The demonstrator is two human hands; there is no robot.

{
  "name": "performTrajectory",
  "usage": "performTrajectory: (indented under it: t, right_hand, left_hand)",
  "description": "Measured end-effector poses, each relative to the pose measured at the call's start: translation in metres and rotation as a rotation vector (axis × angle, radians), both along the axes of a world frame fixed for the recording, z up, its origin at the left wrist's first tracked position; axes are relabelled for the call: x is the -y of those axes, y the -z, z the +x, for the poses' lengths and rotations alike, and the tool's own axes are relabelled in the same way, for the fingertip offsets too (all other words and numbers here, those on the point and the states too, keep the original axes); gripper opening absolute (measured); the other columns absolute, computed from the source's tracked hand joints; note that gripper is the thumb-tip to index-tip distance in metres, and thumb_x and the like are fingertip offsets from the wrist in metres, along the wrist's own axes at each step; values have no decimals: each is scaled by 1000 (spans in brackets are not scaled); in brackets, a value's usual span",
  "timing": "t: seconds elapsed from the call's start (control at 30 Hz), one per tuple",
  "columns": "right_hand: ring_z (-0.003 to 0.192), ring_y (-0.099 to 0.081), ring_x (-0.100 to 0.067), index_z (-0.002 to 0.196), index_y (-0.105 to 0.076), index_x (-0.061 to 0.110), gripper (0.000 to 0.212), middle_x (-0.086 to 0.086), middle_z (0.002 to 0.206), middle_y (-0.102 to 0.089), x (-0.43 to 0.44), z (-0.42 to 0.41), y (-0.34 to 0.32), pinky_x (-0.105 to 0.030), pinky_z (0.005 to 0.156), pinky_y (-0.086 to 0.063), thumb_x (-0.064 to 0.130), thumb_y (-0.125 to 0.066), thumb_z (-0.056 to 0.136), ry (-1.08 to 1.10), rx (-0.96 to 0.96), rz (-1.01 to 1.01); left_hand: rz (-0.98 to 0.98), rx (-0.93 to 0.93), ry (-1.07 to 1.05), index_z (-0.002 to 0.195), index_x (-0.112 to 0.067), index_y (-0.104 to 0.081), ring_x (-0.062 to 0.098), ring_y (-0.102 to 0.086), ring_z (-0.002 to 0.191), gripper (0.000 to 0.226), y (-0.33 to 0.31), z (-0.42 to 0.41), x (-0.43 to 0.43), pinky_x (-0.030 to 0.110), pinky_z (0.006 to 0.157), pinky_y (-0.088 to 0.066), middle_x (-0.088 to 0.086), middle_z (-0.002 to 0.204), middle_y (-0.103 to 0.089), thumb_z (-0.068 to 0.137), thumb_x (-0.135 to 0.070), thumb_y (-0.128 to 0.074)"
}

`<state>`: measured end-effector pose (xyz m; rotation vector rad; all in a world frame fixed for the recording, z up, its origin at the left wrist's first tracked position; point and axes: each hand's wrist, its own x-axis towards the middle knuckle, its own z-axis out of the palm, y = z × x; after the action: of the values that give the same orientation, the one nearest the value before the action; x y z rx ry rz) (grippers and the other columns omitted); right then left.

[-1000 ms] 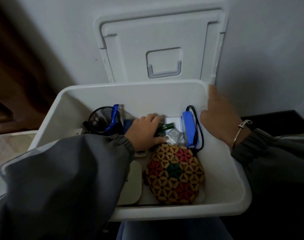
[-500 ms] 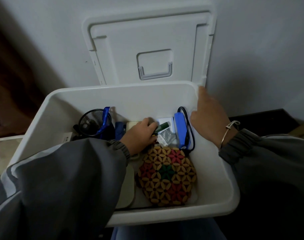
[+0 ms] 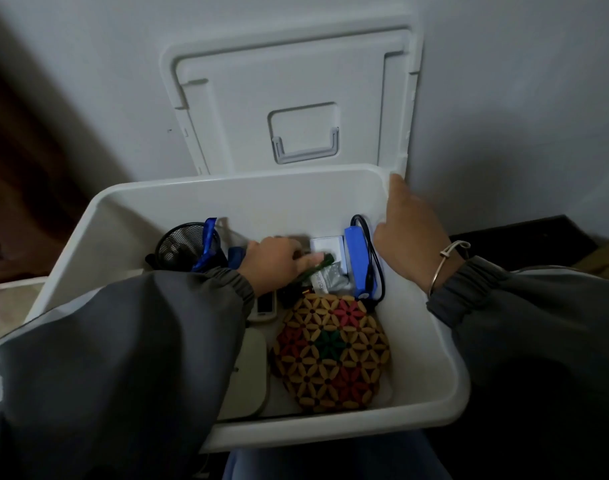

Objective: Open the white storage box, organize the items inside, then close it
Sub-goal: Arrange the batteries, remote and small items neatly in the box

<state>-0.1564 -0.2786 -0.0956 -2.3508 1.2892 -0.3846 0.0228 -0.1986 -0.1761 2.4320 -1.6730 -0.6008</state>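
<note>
The white storage box (image 3: 431,362) stands open, and its lid (image 3: 296,98) leans upright against the wall behind it. My left hand (image 3: 273,265) is deep inside the box, fingers curled around a small dark green item (image 3: 318,266). My right hand (image 3: 408,233) grips the box's right rim near the far corner. Inside lie a round woven wooden mat (image 3: 332,353), a blue power bank with a black cable (image 3: 358,263), a small white box (image 3: 327,245), a silver packet (image 3: 330,280), a black mesh cup (image 3: 181,244) with a blue strap, and a flat cream device (image 3: 251,375).
A white wall (image 3: 503,98) rises right behind the lid. A dark wooden surface (image 3: 26,168) is at the left, and a dark object (image 3: 524,244) sits to the right of the box. My grey sleeves cover the box's near left part.
My left hand has shifted slightly inside the box and the green item now sticks out beside its fingers. My right hand has stayed on the right rim. The camera view has moved a little.
</note>
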Motion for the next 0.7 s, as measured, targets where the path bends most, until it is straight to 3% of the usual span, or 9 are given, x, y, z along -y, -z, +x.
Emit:
performTrajectory:
  t: [0.07,0.13,0.27,0.33,0.4,0.47,0.6,0.7]
  right_hand:
    - [106,-55,-30,147,-11,4,70,-20,128,-48,0,0,1,-23,77,-35,0,-48,87,-6,3,-4]
    - [104,-55,-30,147,-11,4,70,-21,126,-49,1,0,0,-23,76,-35,0,-47,87,-10,6,-2]
    - [107,-54,-29,147,-11,5,71,-20,129,-48,1,0,1,-22,77,-34,0,-47,87,-9,10,2]
    - [103,-55,-28,147,-10,5,71,-20,126,-49,2,0,2,-23,75,-35,-1,-46,87,-14,8,3]
    - [102,-56,-29,147,-11,4,71,-21,125,-50,3,0,3,-23,74,-35,-1,-47,85,-18,14,-5]
    - [103,-55,-31,147,-12,4,72,-21,125,-50,3,0,4,-24,75,-35,-1,-47,85,-16,18,-14]
    - [102,-55,-32,147,-13,4,72,-22,124,-51,3,0,4,-24,73,-34,-1,-48,84,-14,13,-18]
    - [104,-54,-32,147,-12,4,72,-21,124,-50,3,1,4,-23,74,-33,-1,-48,85,-8,8,-4]
  left_hand:
    - [-33,-138,-115,115,-25,-62,20,-62,99,52,-2,-4,9,45,96,-46,-2,104,-68,92,-63,-35]
    - [-57,-317,-228,119,-21,-62,21,-61,105,43,0,-14,18,42,97,-47,1,112,-67,93,-53,-48]
    - [-174,-707,-523,103,-13,-66,24,-65,100,16,8,-35,31,38,90,-55,9,105,-68,89,-21,-65]
    - [-211,-785,-627,99,-9,-67,26,-65,94,14,11,-37,33,37,82,-57,11,98,-68,85,-11,-66]
    - [-232,-843,-663,99,-4,-67,23,-62,81,17,8,-34,34,29,64,-54,8,84,-64,82,-3,-67]
    - [-247,-856,-644,98,2,-67,20,-58,73,19,-1,-31,33,25,57,-50,7,77,-61,79,2,-68]
    - [-350,-635,-479,90,-4,-70,22,-61,78,14,-27,-25,21,41,76,-55,10,84,-67,76,-7,-72]
    - [-476,-513,-408,97,-9,-65,21,-64,84,19,-57,-19,5,38,75,-56,8,97,-68,80,-14,-72]
